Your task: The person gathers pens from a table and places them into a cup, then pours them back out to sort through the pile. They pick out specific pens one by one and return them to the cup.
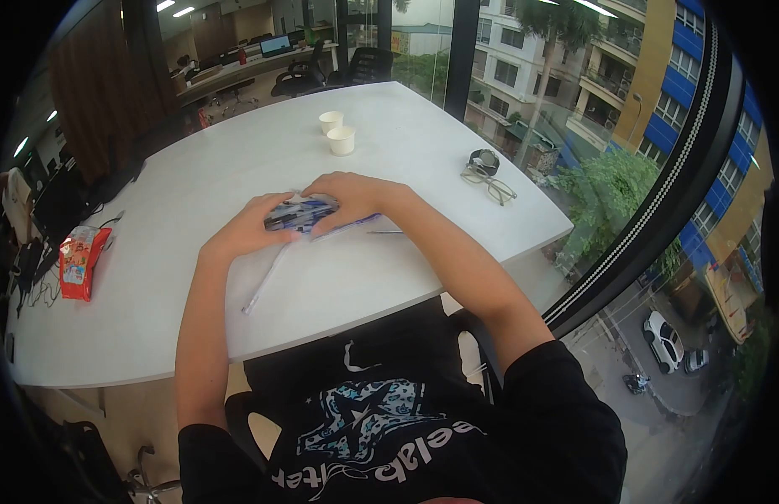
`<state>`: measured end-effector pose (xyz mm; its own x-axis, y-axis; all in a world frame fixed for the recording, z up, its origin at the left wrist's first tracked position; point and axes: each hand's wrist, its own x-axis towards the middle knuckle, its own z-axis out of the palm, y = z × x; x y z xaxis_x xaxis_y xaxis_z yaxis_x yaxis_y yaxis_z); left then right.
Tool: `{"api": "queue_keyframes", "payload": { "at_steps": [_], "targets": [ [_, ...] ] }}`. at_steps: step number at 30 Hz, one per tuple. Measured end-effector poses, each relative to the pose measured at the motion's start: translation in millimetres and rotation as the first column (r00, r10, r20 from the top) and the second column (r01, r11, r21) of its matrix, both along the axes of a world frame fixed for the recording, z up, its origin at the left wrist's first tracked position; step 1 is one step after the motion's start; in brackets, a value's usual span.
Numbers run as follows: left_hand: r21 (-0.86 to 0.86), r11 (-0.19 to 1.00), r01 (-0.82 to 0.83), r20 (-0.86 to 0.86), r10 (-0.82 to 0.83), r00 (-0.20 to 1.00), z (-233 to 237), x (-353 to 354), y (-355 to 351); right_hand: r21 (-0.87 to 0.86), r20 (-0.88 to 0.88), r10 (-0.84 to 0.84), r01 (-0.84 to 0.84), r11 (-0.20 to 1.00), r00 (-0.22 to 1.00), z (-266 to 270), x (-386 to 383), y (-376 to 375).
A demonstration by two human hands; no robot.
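A bunch of pens (300, 213), with clear, blue and dark parts, lies on the white table between my hands. My left hand (248, 225) is curved around the left side of the bunch. On its right side, my right hand (357, 198) wraps over it with the thumb along the near edge. One loose pen (265, 279) points toward the table's front edge, just below my left hand. Another pen (353, 225) lies under my right hand, and a thin pen (384, 233) sits by my right wrist, partly hidden by the forearm.
Two paper cups (342, 141) stand beyond my hands. Eyeglasses (490, 185) and a dark wristwatch (484, 160) rest at the right, near the window. At the left edge of the table (154, 311) is a red snack packet (82, 262). Office chairs (368, 65) stand behind.
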<state>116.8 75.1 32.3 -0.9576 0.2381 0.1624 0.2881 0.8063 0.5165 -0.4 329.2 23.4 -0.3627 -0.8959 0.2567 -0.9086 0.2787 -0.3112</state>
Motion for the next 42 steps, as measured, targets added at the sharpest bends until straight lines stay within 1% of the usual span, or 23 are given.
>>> {"api": "queue_keyframes", "payload": {
  "at_steps": [1, 2, 3, 5, 6, 8, 9, 10, 12, 14, 16, 18, 21, 22, 24, 26, 27, 29, 32, 33, 35, 39, 42],
  "targets": [
    [-0.055, 0.998, 0.027, 0.026, -0.026, 0.999, -5.7, -0.1, -5.5, 0.000, 0.000, 0.001, -0.001, 1.000, 1.000, -3.7, -1.1, 0.9],
    [-0.109, 0.992, 0.057, 0.054, -0.051, 0.997, -9.9, -1.0, -9.9, 0.065, 0.041, 0.001, -0.004, 0.998, 0.999, -7.1, -2.2, 1.7],
    [-0.109, 0.992, 0.057, 0.054, -0.051, 0.997, -9.9, -1.3, -10.7, 0.130, 0.081, -0.002, -0.009, 0.992, 0.997, -6.8, -0.6, 2.1],
    [-0.188, 0.978, 0.088, 0.083, -0.074, 0.994, -9.4, -2.6, -12.0, 0.146, 0.090, -0.027, 0.014, 0.989, 0.996, -4.2, 0.9, 0.5],
    [-0.189, 0.978, 0.087, 0.082, -0.073, 0.994, -4.3, -0.2, -7.8, 0.163, 0.098, -0.052, 0.036, 0.986, 0.994, -0.3, 3.6, -0.5],
    [-0.084, 0.996, 0.029, 0.171, -0.014, 0.985, 9.8, 7.2, 3.7, 0.163, 0.094, -0.042, 0.026, 0.986, 0.995, 8.8, 7.5, -1.8],
    [-0.085, 0.996, 0.027, 0.171, -0.012, 0.985, 9.9, 6.3, 2.7, 0.164, 0.093, -0.033, 0.018, 0.986, 0.995, 9.3, 7.1, -2.4],
    [-0.066, 0.997, 0.034, 0.139, -0.025, 0.990, 9.2, 4.6, 1.5, 0.164, 0.094, -0.031, 0.015, 0.986, 0.995, 8.0, 6.8, -2.5],
    [-0.049, 0.998, 0.039, 0.105, -0.034, 0.994, 6.5, 1.8, -1.3, 0.082, 0.020, 0.000, -0.001, 0.997, 1.000, 7.2, 7.2, -2.1],
    [0.030, 0.999, 0.020, 0.048, -0.022, 0.999, 2.7, -0.1, -4.8, 0.092, 0.001, -0.009, 0.009, 0.996, 1.000, 7.3, 7.0, -4.5],
    [-0.013, 1.000, 0.009, 0.013, -0.009, 1.000, 4.3, 0.9, -1.1, 0.101, -0.018, -0.016, 0.017, 0.995, 1.000, 7.7, 7.9, -6.2],
    [-0.058, 0.998, -0.009, -0.023, 0.007, 1.000, 6.1, 1.4, 1.2, 0.062, -0.037, -0.068, 0.070, 0.996, 0.997, 7.5, 8.7, -6.4],
    [-0.013, 0.998, -0.054, -0.042, 0.053, 0.998, 6.1, -1.2, 0.4, 0.017, -0.048, -0.081, 0.082, 0.996, 0.996, 11.1, 7.1, -6.0],
    [0.012, 0.998, -0.058, -0.018, 0.058, 0.998, 6.3, -2.0, -0.1, 0.015, -0.049, -0.076, 0.076, 0.997, 0.996, 12.8, 7.5, -5.3],
    [0.035, 0.997, -0.066, 0.004, 0.066, 0.998, 6.0, -1.4, -0.6, 0.065, -0.001, -0.079, 0.079, 0.995, 0.997, 15.5, 7.3, -3.0],
    [-0.070, 0.997, 0.020, -0.044, -0.023, 0.999, 2.3, 3.8, -0.6, 0.065, 0.013, -0.048, 0.047, 0.997, 0.999, 9.2, 5.7, 0.6],
    [-0.070, 0.997, 0.017, -0.046, -0.020, 0.999, -2.3, 2.6, -2.4, 0.066, 0.030, -0.020, 0.018, 0.998, 0.999, 3.1, 2.0, 1.1],
    [-0.174, 0.985, 0.017, 0.035, -0.011, 0.999, -13.3, -2.2, -6.3, 0.102, 0.008, 0.004, -0.005, 0.995, 1.000, -10.8, -8.0, -0.5],
    [-0.176, 0.984, 0.002, -0.021, -0.005, 1.000, -14.5, -1.1, -5.2, 0.078, -0.021, -0.013, 0.014, 0.997, 1.000, -11.6, -7.2, -2.2],
    [-0.178, 0.984, -0.001, -0.021, -0.003, 1.000, -11.4, -2.2, -5.5, 0.089, 0.024, -0.008, 0.006, 0.996, 1.000, -6.2, -4.9, -3.1],
    [-0.080, 0.991, 0.106, 0.046, -0.102, 0.994, -4.2, -5.6, -6.3, 0.101, 0.070, -0.003, -0.004, 0.995, 0.998, 1.9, 1.9, -3.5],
    [-0.088, 0.992, 0.094, -0.005, -0.094, 0.996, -3.2, -4.1, -4.3, 0.086, 0.044, -0.014, 0.010, 0.996, 0.999, 9.1, 9.0, -2.8],
    [-0.047, 0.995, 0.089, -0.040, -0.091, 0.995, -2.4, -4.6, -2.9, 0.070, -0.010, -0.019, 0.020, 0.997, 1.000, 10.0, 10.7, -6.4]
  ]
}}
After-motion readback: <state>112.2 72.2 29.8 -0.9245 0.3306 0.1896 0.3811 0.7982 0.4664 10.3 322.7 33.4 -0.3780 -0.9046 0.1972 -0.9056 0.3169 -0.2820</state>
